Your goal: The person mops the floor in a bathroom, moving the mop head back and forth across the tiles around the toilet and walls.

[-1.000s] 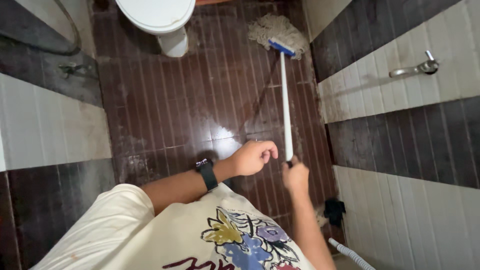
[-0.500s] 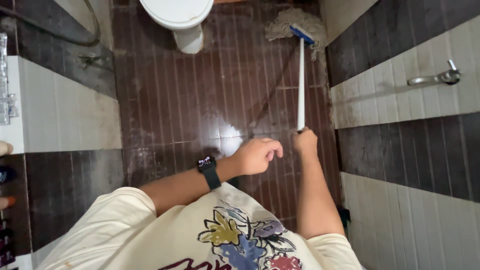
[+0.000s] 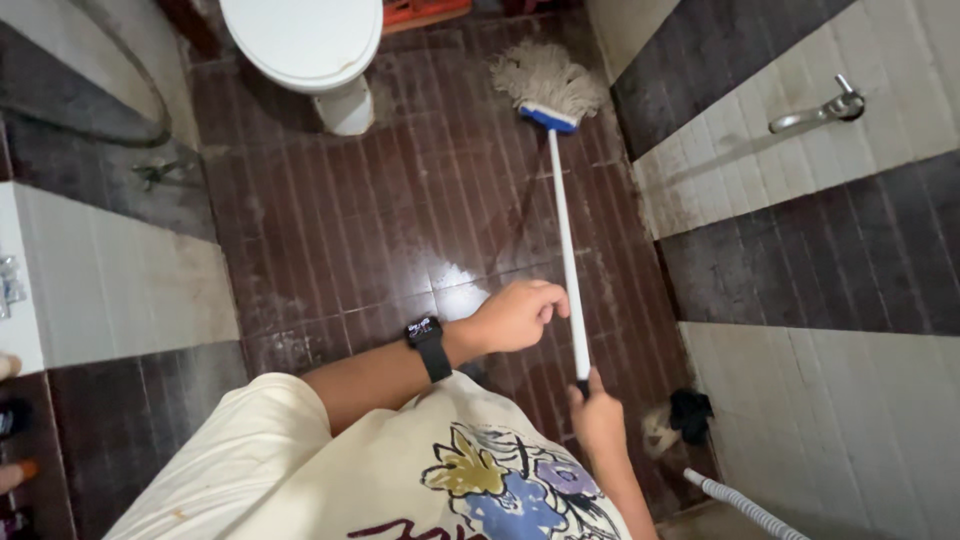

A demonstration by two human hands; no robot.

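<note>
A string mop lies with its pale head [image 3: 548, 78] on the wet brown floor tiles near the far right wall, a blue clamp [image 3: 547, 118] joining it to a long white handle [image 3: 565, 240]. My right hand [image 3: 598, 422] grips the handle's near end, low in the head view, close to my shirt. My left hand [image 3: 515, 315], with a black watch [image 3: 428, 345] on the wrist, is curled in a loose fist just left of the handle. Its fingertips are close to the handle but not wrapped around it.
A white toilet [image 3: 300, 40] stands at the far left, an orange crate [image 3: 425, 10] behind it. A metal tap [image 3: 815, 112] juts from the striped right wall. A ribbed hose [image 3: 740, 505] and a dark cloth [image 3: 690, 410] lie at the lower right. A hose [image 3: 150, 110] hangs on the left wall.
My right hand has drawn the handle back toward my body after reaching forward. The mop head slid back from the far corner. My left hand stayed curled beside the handle.
</note>
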